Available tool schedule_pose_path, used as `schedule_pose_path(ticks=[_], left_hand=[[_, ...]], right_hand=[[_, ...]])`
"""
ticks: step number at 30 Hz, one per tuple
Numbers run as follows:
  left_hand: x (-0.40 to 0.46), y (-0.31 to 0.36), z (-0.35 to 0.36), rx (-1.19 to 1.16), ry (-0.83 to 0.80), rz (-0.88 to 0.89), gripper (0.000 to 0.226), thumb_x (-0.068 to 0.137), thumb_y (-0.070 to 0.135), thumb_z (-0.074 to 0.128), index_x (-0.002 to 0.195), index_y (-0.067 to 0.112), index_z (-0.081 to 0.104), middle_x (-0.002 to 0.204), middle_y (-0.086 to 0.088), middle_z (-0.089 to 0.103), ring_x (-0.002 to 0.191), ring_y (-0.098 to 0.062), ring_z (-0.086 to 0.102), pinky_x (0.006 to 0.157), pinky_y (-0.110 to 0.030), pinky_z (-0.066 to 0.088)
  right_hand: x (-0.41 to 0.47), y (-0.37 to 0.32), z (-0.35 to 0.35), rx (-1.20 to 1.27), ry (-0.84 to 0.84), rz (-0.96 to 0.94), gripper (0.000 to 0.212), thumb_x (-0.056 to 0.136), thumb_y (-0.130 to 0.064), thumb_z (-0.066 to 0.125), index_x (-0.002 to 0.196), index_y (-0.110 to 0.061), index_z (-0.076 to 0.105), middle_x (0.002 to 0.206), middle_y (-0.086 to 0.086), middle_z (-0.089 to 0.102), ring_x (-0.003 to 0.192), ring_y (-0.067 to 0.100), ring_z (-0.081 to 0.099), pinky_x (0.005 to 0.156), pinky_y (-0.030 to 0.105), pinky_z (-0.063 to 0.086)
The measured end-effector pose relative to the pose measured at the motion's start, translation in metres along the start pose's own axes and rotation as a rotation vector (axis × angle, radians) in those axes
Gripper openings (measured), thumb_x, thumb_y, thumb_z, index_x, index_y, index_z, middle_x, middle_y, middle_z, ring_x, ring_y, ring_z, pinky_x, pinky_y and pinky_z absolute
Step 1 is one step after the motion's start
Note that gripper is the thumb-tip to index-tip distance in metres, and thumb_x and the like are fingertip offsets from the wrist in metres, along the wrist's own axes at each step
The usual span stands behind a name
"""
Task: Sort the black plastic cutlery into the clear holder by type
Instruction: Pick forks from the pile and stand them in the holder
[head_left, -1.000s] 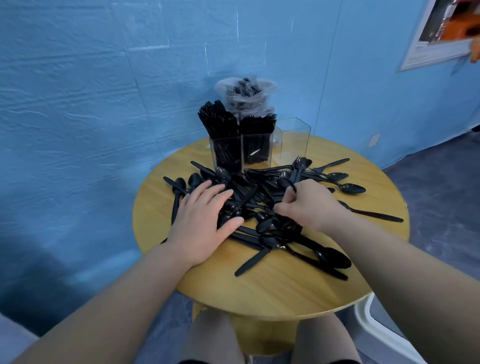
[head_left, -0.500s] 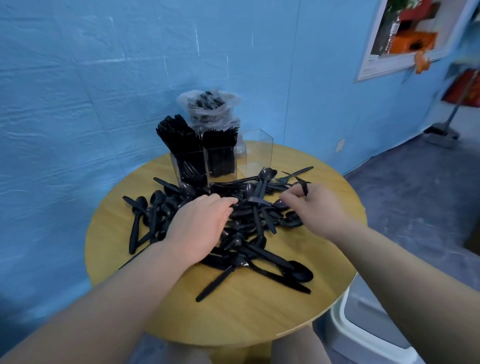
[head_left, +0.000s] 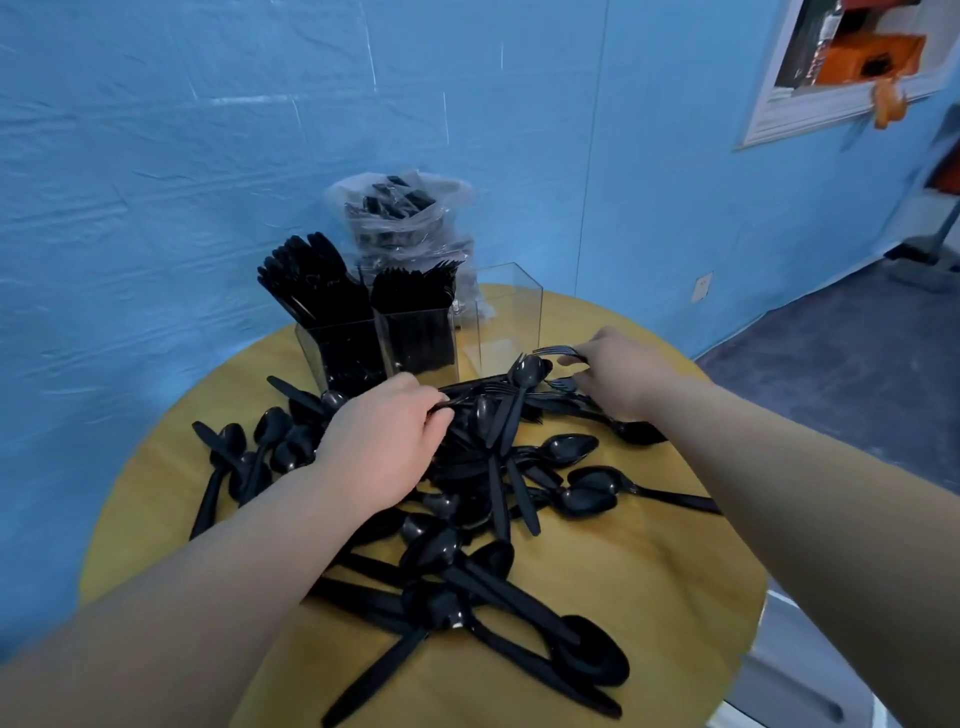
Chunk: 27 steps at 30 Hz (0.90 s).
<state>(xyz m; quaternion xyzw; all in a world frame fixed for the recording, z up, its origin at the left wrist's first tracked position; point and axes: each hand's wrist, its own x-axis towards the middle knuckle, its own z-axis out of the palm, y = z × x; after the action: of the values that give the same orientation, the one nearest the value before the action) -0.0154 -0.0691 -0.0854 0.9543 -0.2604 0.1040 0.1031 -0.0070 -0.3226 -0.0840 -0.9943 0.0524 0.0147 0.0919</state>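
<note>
Fingers (head_left: 434, 410) of the left hand (head_left: 382, 441) curl down into the pile of loose black plastic cutlery (head_left: 483, 499), gripping the handle of a black plastic fork (head_left: 480, 388) that sticks out to the right from under the fingertips. Hand sits on the pile near the middle of the round yellow wooden table (head_left: 649, 582). Left of it, several black spoons (head_left: 260, 441) lie toward the table's left edge. Pile is mostly spoons, with long handles crossing, spreading from mid-table down to the near edge.

At the far edge stands the clear plastic three-compartment holder (head_left: 421, 332): left compartment packed with black knives (head_left: 311, 280) standing upright and fanning left, middle compartment packed with black forks (head_left: 415, 283), tines up, right compartment (head_left: 509, 317) see-through with nothing dark visible inside. Behind the holder, against the blue wall (head_left: 156, 156), a clear plastic bag of black cutlery (head_left: 400, 213).

Right hand (head_left: 623, 374) is just right of the holder, near the far-right edge of the table, fingers curled and pinching a second black plastic fork (head_left: 558, 352), tines pointing left toward the right compartment and raised a little above the pile. More fork tines lie right under that hand. Frame slightly blurred.
</note>
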Motion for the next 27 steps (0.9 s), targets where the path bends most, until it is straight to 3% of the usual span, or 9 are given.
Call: schedule_pose_path(ticks=[5, 8, 10, 13, 15, 19, 21, 24, 27], left_hand=[[0.021, 0.019, 0.001, 0.015, -0.108, -0.076, 0.07, 0.077, 0.078, 0.037, 0.128, 0.033, 0.054, 0.114, 0.013, 0.05, 0.099, -0.011, 0.057, 0.081, -0.033, 0.052], [0.027, 0.029, 0.006, 0.071, -0.177, -0.076, 0.081, 0.07, 0.084, 0.043, 0.131, 0.031, 0.051, 0.12, 0.01, 0.049, 0.1, -0.013, 0.057, 0.08, -0.032, 0.051], [0.028, 0.031, 0.007, 0.077, -0.16, -0.073, 0.071, 0.075, 0.078, 0.047, 0.126, 0.031, 0.054, 0.11, 0.01, 0.052, 0.095, -0.013, 0.057, 0.076, -0.031, 0.05], [0.027, 0.027, 0.005, 0.058, -0.108, -0.081, 0.037, 0.084, 0.061, 0.054, 0.101, 0.028, 0.058, 0.085, 0.012, 0.055, 0.081, -0.014, 0.058, 0.067, -0.031, 0.049], [0.027, 0.023, 0.003, 0.019, -0.077, -0.108, 0.024, 0.087, 0.05, 0.056, 0.096, 0.028, 0.06, 0.077, 0.011, 0.059, 0.075, -0.014, 0.059, 0.065, -0.031, 0.051], [0.028, 0.015, -0.002, -0.082, 0.002, -0.178, 0.019, 0.087, 0.043, 0.06, 0.093, 0.026, 0.065, 0.076, 0.009, 0.063, 0.073, -0.014, 0.06, 0.066, -0.032, 0.052], [0.027, 0.01, -0.004, -0.1, 0.045, -0.201, 0.018, 0.087, 0.043, 0.061, 0.093, 0.026, 0.065, 0.077, 0.009, 0.063, 0.073, -0.014, 0.06, 0.066, -0.033, 0.052], [0.025, 0.002, -0.006, -0.08, 0.056, -0.229, 0.02, 0.087, 0.043, 0.062, 0.092, 0.024, 0.065, 0.078, 0.008, 0.063, 0.074, -0.015, 0.058, 0.064, -0.03, 0.05], [0.019, -0.008, -0.006, -0.053, 0.032, -0.256, 0.02, 0.088, 0.043, 0.061, 0.091, 0.023, 0.064, 0.075, 0.008, 0.061, 0.072, -0.016, 0.057, 0.061, -0.03, 0.049]], right_hand=[[0.01, 0.004, -0.001, 0.006, -0.039, -0.06, 0.022, 0.092, -0.027, 0.051, 0.111, -0.026, 0.061, 0.103, 0.002, 0.048, 0.083, 0.025, 0.055, 0.072, 0.033, 0.047], [0.009, 0.006, -0.002, 0.009, 0.043, -0.074, 0.008, 0.089, -0.024, 0.055, 0.082, -0.023, 0.056, 0.085, 0.0, 0.058, 0.077, 0.024, 0.053, 0.056, 0.029, 0.037], [0.004, 0.008, -0.003, 0.025, 0.109, -0.078, 0.024, 0.088, -0.023, 0.052, 0.066, -0.024, 0.043, 0.07, -0.001, 0.053, 0.071, 0.025, 0.049, 0.051, 0.029, 0.033], [-0.006, 0.011, -0.004, 0.073, 0.217, -0.117, 0.019, 0.091, -0.029, 0.049, 0.074, -0.022, 0.047, 0.073, 0.001, 0.058, 0.073, 0.026, 0.054, 0.06, 0.034, 0.044], [-0.013, 0.008, -0.004, 0.137, 0.271, -0.146, 0.014, 0.095, -0.033, 0.046, 0.087, -0.023, 0.048, 0.078, 0.002, 0.063, 0.076, 0.027, 0.056, 0.067, 0.039, 0.049], [-0.025, -0.002, -0.009, 0.232, 0.289, -0.181, 0.018, 0.099, -0.035, 0.041, 0.103, -0.018, 0.045, 0.077, 0.001, 0.057, 0.075, 0.026, 0.052, 0.065, 0.037, 0.044], [-0.028, -0.01, -0.01, 0.235, 0.26, -0.232, 0.022, 0.096, -0.041, 0.047, 0.097, -0.019, 0.046, 0.072, -0.003, 0.053, 0.071, 0.023, 0.05, 0.06, 0.034, 0.038], [-0.028, -0.024, -0.005, 0.183, 0.087, -0.28, 0.018, 0.088, -0.038, 0.061, 0.079, -0.027, 0.05, 0.068, -0.011, 0.052, 0.07, 0.019, 0.052, 0.057, 0.029, 0.038], [-0.023, -0.032, 0.0, 0.107, 0.022, -0.267, 0.014, 0.084, -0.037, 0.066, 0.087, -0.024, 0.062, 0.067, -0.01, 0.056, 0.071, 0.02, 0.055, 0.06, 0.029, 0.044]])
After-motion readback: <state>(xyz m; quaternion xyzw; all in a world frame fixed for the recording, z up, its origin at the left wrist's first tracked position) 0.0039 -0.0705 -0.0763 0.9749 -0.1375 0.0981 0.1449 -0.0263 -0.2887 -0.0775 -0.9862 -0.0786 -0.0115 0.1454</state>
